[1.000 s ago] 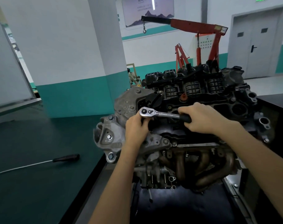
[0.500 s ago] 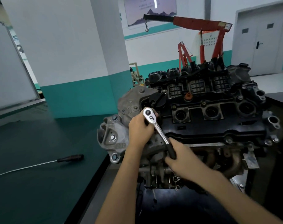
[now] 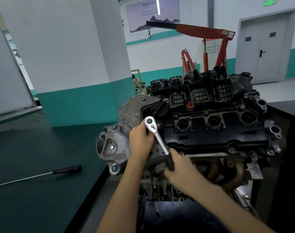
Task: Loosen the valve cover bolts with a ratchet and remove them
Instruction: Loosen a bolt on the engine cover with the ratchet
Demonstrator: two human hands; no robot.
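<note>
Surface [image 3: 34, 165]: dark green, cut off at left and bottom. Engine [image 3: 131, 113] stands at its right edge; lower part in shadow, partly behind both forearms. Red hoist [image 3: 205, 31] behind, base hidden by the engine. Valve cover [image 3: 210, 138]: black, on top of the engine; one front-edge bolt [image 3: 231, 150] seated. Ratchet [image 3: 160, 141]: head at the cover's left end, handle slanting down toward the camera; socket and bolt beneath the head not visible. Right grip [image 3: 178, 167]: fingers wrapped round the black handle end, blurred. Left grip [image 3: 140, 142]: closed about the ratchet head from the left, thumb against its side, fingertips hidden underneath. Screwdriver [image 3: 67, 169] lies on the surface, shaft running out of view at left
</note>
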